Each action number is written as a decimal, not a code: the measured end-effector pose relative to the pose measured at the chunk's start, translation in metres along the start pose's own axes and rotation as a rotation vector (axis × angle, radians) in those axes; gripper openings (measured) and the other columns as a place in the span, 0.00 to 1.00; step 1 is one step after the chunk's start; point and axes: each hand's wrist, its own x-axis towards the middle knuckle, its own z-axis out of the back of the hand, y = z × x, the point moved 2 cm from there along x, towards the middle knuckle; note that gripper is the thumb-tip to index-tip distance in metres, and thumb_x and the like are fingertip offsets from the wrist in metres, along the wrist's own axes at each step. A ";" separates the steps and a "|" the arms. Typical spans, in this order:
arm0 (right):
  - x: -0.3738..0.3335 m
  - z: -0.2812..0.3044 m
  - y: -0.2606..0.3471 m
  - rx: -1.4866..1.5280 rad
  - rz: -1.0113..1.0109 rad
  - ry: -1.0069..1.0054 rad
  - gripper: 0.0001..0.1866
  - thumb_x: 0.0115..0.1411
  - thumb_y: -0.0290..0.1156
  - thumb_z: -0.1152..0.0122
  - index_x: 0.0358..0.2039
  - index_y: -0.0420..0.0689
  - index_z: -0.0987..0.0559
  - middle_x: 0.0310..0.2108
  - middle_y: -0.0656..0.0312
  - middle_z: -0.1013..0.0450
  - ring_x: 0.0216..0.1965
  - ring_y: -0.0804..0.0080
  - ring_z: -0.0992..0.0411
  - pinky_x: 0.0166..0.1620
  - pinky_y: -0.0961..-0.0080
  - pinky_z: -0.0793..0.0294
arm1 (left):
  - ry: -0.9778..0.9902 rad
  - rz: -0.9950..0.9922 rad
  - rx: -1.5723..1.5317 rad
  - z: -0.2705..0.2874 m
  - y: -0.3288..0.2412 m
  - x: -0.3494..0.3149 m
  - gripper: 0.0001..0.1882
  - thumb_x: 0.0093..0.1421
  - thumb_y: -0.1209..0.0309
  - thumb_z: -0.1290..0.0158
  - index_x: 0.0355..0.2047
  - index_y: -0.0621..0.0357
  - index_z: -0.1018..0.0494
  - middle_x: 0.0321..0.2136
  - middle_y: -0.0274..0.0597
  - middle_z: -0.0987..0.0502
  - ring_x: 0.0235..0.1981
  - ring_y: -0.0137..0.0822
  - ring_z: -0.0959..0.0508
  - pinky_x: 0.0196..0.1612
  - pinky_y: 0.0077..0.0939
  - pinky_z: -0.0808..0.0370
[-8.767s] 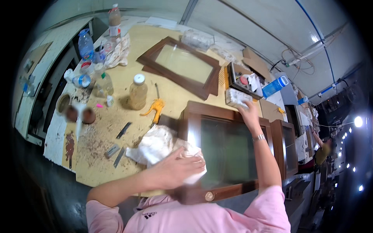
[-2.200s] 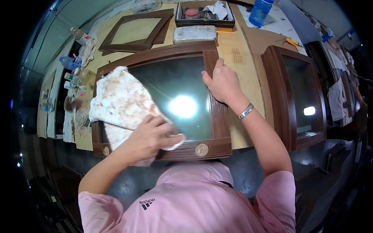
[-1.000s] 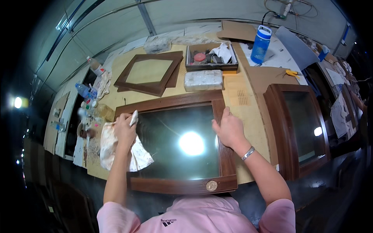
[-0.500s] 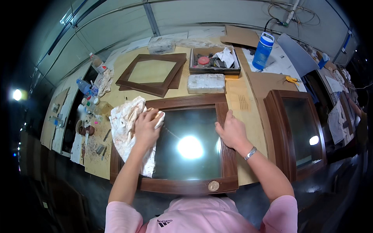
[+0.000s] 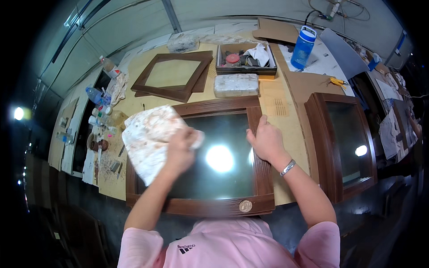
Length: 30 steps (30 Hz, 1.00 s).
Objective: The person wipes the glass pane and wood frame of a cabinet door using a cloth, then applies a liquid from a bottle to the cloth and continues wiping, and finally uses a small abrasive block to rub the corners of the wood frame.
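A brown wooden framed glass panel (image 5: 223,181) lies flat before me, a bright light mirrored in its glass. My left hand (image 5: 182,149), a little blurred, is closed on a white rag (image 5: 149,134) with reddish-brown stains. The rag spreads over the panel's left part, hiding much of its left rail. On the right rail lies my right hand (image 5: 267,139), thumb at the inner side and the other fingers curled toward the outer edge, gripping the frame. A round light disc (image 5: 245,206) sits on the panel's near rail.
A second glazed panel (image 5: 344,147) stands at right. Behind are stacked brown frames (image 5: 196,80), a wrapped block (image 5: 236,85), a box of odds and ends (image 5: 246,70), a blue bottle (image 5: 304,49) and a yellow-handled tool (image 5: 338,81). Several bottles (image 5: 94,96) line the left side.
My left hand has moved to the right across the glass with the rag, which now lies flatter and higher off the near rail. My right hand keeps its place on the frame.
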 end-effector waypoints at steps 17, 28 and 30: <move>0.003 0.002 -0.007 -0.021 -0.010 -0.004 0.35 0.60 0.43 0.44 0.52 0.19 0.36 0.27 0.40 0.24 0.30 0.44 0.23 0.34 0.55 0.23 | 0.276 -0.236 -0.165 0.027 -0.038 -0.044 0.21 0.42 0.85 0.49 0.36 0.55 0.18 0.35 0.44 0.24 0.38 0.44 0.23 0.39 0.35 0.25; 0.000 0.001 -0.001 -0.036 -0.043 -0.062 0.31 0.60 0.41 0.42 0.48 0.22 0.34 0.26 0.39 0.24 0.29 0.42 0.24 0.33 0.54 0.24 | -0.543 0.588 -0.868 0.197 0.130 -0.030 0.16 0.64 0.77 0.54 0.50 0.66 0.25 0.40 0.42 0.20 0.35 0.30 0.19 0.41 0.26 0.21; -0.002 0.004 -0.004 -0.064 -0.050 -0.077 0.31 0.60 0.41 0.42 0.48 0.22 0.34 0.26 0.39 0.24 0.29 0.42 0.24 0.33 0.53 0.24 | -0.548 0.542 -0.888 0.175 0.116 0.006 0.14 0.66 0.73 0.53 0.48 0.64 0.25 0.38 0.40 0.20 0.33 0.27 0.20 0.37 0.24 0.21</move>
